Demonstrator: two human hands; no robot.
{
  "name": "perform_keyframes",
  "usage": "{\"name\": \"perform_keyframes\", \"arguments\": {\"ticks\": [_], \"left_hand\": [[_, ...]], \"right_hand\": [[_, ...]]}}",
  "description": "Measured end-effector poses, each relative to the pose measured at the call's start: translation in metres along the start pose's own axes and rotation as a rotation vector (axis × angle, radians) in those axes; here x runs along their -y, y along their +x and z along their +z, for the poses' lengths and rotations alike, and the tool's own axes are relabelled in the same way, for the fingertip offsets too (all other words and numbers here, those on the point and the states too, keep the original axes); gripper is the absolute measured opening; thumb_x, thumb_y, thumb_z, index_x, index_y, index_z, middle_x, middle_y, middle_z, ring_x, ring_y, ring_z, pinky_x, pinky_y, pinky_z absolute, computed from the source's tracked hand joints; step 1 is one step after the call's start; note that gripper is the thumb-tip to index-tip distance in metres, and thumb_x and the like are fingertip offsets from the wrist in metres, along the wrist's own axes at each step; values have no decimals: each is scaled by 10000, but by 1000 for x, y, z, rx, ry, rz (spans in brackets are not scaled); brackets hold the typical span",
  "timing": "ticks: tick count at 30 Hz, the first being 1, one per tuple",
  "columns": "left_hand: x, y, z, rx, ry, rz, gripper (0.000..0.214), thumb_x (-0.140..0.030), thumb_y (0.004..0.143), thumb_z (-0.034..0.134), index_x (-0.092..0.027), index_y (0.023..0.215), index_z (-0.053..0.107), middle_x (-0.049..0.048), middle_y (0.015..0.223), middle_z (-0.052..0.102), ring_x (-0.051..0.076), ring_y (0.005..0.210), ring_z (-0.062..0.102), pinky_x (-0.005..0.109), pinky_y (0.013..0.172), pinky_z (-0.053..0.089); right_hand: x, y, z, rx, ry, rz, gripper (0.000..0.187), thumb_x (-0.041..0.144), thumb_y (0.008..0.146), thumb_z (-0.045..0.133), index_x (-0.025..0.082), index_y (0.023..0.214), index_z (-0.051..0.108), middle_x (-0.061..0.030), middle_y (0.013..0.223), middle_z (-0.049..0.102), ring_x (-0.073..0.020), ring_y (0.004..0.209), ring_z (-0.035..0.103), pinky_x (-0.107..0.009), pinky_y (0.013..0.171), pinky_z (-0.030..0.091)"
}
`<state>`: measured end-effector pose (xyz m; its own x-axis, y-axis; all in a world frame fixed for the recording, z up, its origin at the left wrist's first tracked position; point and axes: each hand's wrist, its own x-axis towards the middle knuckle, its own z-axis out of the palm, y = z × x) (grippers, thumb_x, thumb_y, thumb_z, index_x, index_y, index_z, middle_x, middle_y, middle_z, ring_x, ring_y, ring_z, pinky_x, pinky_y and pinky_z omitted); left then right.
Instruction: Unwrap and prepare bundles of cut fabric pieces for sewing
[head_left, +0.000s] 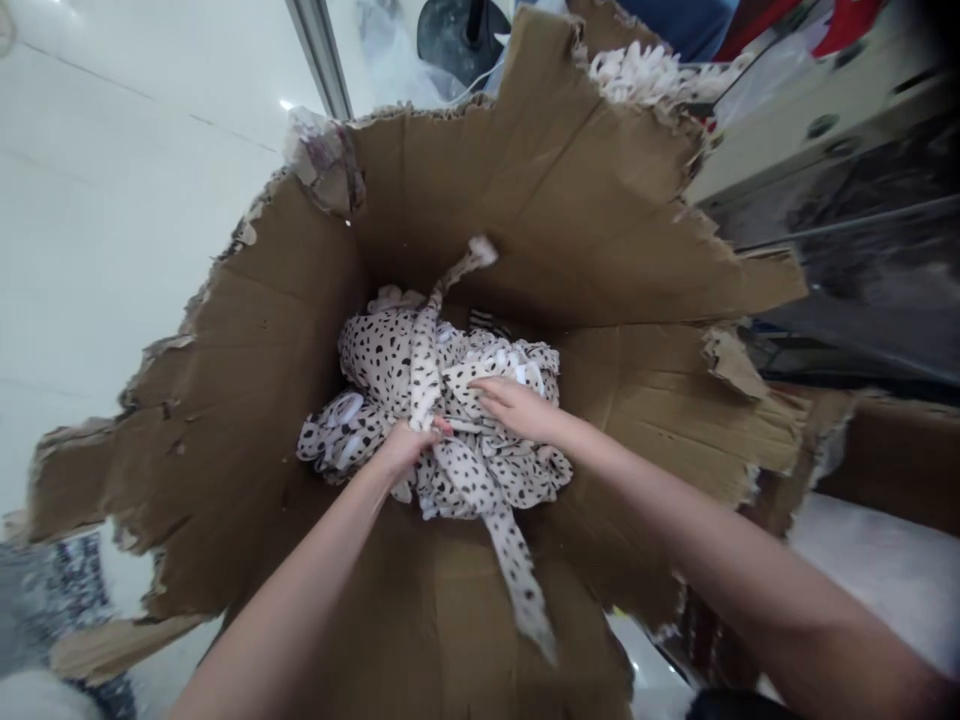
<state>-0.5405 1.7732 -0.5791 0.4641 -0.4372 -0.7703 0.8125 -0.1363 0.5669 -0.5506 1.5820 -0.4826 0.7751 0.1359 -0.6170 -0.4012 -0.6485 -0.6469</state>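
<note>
A torn brown cardboard box (pixel 247 360) stands open below me, with a heap of white fabric strips spotted in black (pixel 375 365) at its bottom. My left hand (pixel 409 445) is closed round one long spotted strip (pixel 510 560), which runs up toward the far wall and hangs down over the near side. My right hand (pixel 514 405) rests on the heap just to the right, fingers pressed together on the fabric.
White floor (pixel 112 200) lies to the left of the box. A sewing machine table (pixel 825 130) and dark shelf stand at the right. More white strips (pixel 645 75) lie beyond the box's far edge. Another cardboard piece (pixel 892 460) sits at right.
</note>
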Motion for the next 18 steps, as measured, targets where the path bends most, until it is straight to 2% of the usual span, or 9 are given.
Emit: {"name": "perform_keyframes", "arguments": {"ticks": [2,4,7,8,9,10,13,16,18], "left_hand": [[2,-3,4,-99,101,61,82,-153,501,638,-141,579,616,14,578,601,163,615,536,257,613,414],[5,-7,9,-179,168,102,39,-133,521,591,-160,505,568,-3,496,536,159,571,499,256,581,383],[9,-14,15,-278,255,179,92,-97,529,528,-179,487,526,1,513,512,173,599,495,260,599,373],[10,-16,17,-309,289,222,92,-95,535,518,-183,509,528,7,551,527,180,628,505,262,619,381],[10,-16,17,-325,324,271,90,-100,549,512,-186,533,535,15,593,545,188,658,515,265,643,392],[9,-16,17,-321,353,323,85,-112,569,507,-187,554,546,24,634,563,193,685,525,270,671,403],[3,-12,12,-192,334,416,99,-183,646,511,-174,631,609,50,769,626,208,784,559,291,792,417],[-4,-9,2,-101,166,335,229,-306,691,561,-150,828,660,58,925,652,224,935,556,313,901,383],[-9,-8,-1,-54,38,229,336,-426,725,549,-146,877,654,63,937,653,224,954,550,319,895,390]], "right_hand": [[-1,39,19,110,118,62,244,226,830,394,161,840,629,-58,883,650,-167,838,570,-330,821,436],[-4,60,40,286,243,196,346,286,843,357,153,632,597,-49,639,624,-151,615,547,-299,651,462],[-12,61,68,598,548,407,459,418,839,318,169,510,520,-38,466,538,-126,431,443,-261,466,399],[-14,59,76,630,692,460,453,454,824,339,172,513,508,-31,453,523,-122,415,424,-255,447,383],[-16,56,83,586,833,489,435,476,809,366,174,525,499,-17,439,502,-118,409,410,-250,445,377],[-17,54,88,480,942,487,414,480,803,376,177,545,491,3,425,470,-114,409,398,-243,455,379],[-15,52,90,-6,1189,406,359,482,814,352,189,656,486,41,448,411,-111,452,405,-233,532,412],[-7,48,63,-384,1401,279,343,520,798,374,198,804,493,26,547,457,-132,560,476,-255,598,444],[1,41,35,-507,1455,163,309,499,805,404,208,850,496,46,517,387,-119,520,442,-240,561,434]]}}
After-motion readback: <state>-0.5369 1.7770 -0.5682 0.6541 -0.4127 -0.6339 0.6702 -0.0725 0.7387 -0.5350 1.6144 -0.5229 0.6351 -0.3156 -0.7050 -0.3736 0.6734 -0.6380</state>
